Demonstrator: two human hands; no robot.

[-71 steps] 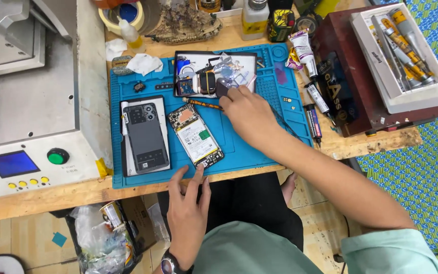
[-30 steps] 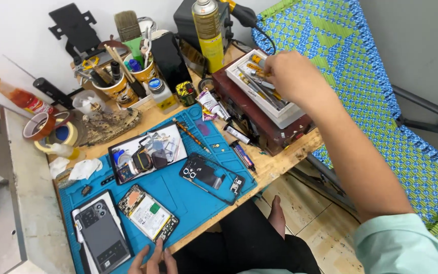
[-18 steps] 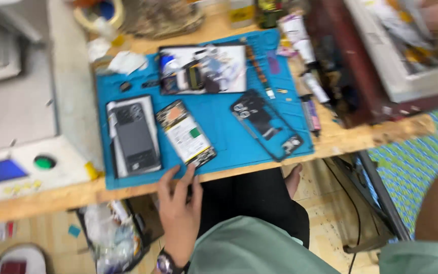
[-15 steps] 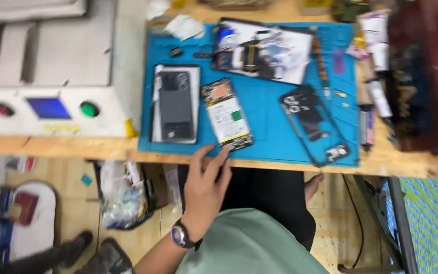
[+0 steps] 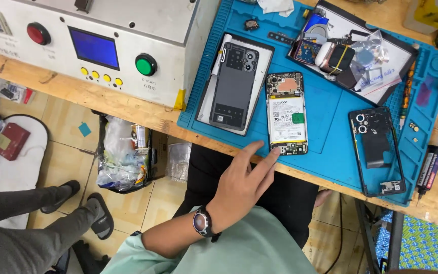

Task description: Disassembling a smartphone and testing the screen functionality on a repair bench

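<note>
1. We count one opened phone with a white battery showing [image 5: 286,112], one dark grey back cover [image 5: 234,81], and one black phone frame [image 5: 377,150] at 3 o'clock.
2. All three lie on a blue silicone work mat [image 5: 330,111] over a wooden bench [image 5: 97,99]; a white control box [image 5: 102,35] sits at 10 o'clock, above a tiled floor.
3. The opened phone's long axis runs 12 to 6.
4. Our left hand [image 5: 242,182] is unclenched, grasping nothing, fingertips [image 5: 275,152] at the phone's lower edge.
</note>
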